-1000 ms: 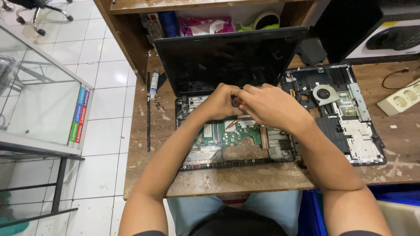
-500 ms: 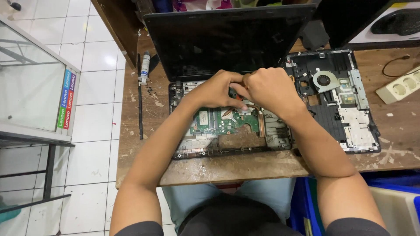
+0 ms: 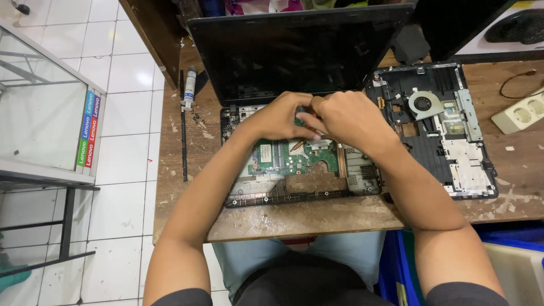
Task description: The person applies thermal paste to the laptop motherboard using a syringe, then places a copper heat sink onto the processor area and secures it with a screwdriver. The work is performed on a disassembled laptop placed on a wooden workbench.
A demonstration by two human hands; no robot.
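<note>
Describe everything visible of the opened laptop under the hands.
The opened laptop lies flat on the worn wooden table, dark screen tilted up at the back. Its keyboard cover is off, baring a green circuit board, copper heat pipe and black plastic frame. The left hand and right hand meet over its upper middle.

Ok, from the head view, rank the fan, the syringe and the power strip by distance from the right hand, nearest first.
From the right hand:
1. Fan, just to its right, in the black laptop shell.
2. Syringe, past the left hand, at the desk's left edge.
3. Power strip, far right on the desk.
Syringe and power strip are nearly equal.
</note>
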